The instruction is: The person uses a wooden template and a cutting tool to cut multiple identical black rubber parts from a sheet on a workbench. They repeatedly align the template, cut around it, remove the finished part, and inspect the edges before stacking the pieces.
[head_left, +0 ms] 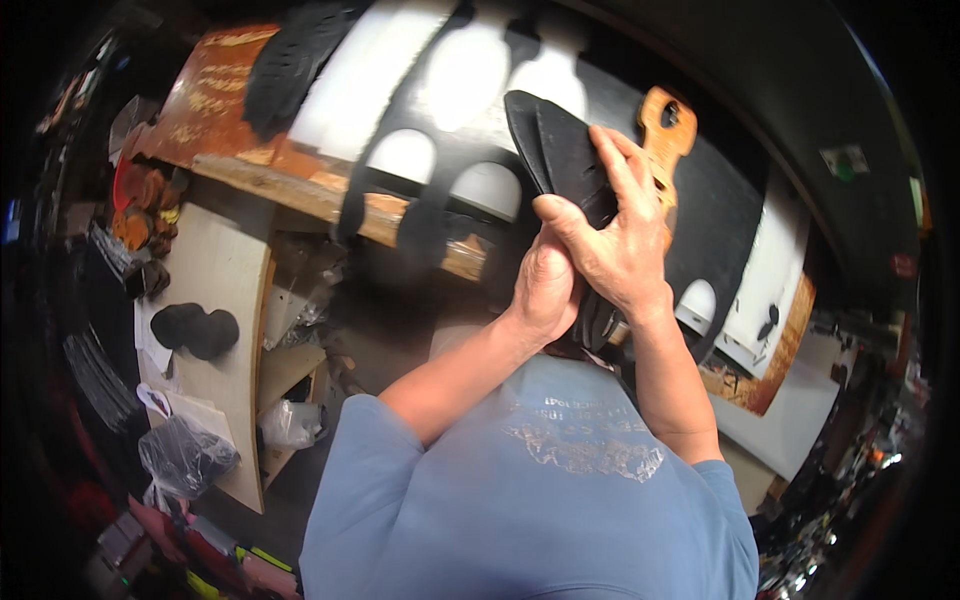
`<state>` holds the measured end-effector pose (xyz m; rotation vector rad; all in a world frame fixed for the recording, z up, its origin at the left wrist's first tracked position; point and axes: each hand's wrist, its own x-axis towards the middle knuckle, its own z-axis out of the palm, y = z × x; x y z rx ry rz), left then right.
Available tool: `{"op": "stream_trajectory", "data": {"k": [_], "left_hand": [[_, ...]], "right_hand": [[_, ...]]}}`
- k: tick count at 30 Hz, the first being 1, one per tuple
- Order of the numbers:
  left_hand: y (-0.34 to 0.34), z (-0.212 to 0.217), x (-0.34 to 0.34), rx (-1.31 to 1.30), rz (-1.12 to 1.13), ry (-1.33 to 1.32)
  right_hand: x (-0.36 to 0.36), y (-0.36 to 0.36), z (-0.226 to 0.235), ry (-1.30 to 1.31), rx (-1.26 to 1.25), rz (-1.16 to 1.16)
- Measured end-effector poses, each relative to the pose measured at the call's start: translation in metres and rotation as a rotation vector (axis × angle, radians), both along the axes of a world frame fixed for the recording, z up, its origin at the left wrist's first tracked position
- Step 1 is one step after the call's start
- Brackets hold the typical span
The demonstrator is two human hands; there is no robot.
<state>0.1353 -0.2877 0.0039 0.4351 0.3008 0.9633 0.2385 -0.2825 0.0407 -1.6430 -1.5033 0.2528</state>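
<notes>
My left hand (548, 285) is closed around the lower part of some thin black pieces (568, 150), which stand up in layers that fan apart at the top. What they are I cannot tell; they look like flexible sheet material. My right hand (625, 240) presses against their right side, fingers stretched upward and thumb crossing toward the left hand. More dark layers show below, between my wrists. Just beyond the right hand is a tan wooden-looking piece (668, 125) with a hole in its end; my fingers partly hide it.
A large black sheet (715, 215) with rounded cut-outs covers the bench over white boards (355, 85). The worn wooden bench edge (265, 185) runs along the left. A side cabinet (200, 385) carries dark sole-shaped pieces (195, 331) and a clear plastic bag (188, 455).
</notes>
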Motion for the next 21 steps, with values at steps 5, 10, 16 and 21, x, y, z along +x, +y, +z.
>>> {"op": "stream_trajectory", "data": {"k": [5, 10, 16, 21], "left_hand": [[0.040, -0.013, -0.017, 0.079, 0.060, -0.112], [0.097, -0.016, -0.007, -0.109, 0.077, 0.066], [0.156, -0.027, -0.035, 0.509, 0.496, 0.813], [0.215, -0.036, -0.145, 0.744, 0.878, 1.290]], "right_hand": [[-0.023, 0.026, 0.013, -0.092, -0.025, -0.021], [-0.030, 0.070, 0.010, -0.141, 0.066, -0.165], [-0.023, 0.127, -0.042, -0.271, 0.146, -0.272], [-0.019, 0.132, -0.082, -0.258, -0.062, -0.251]]}}
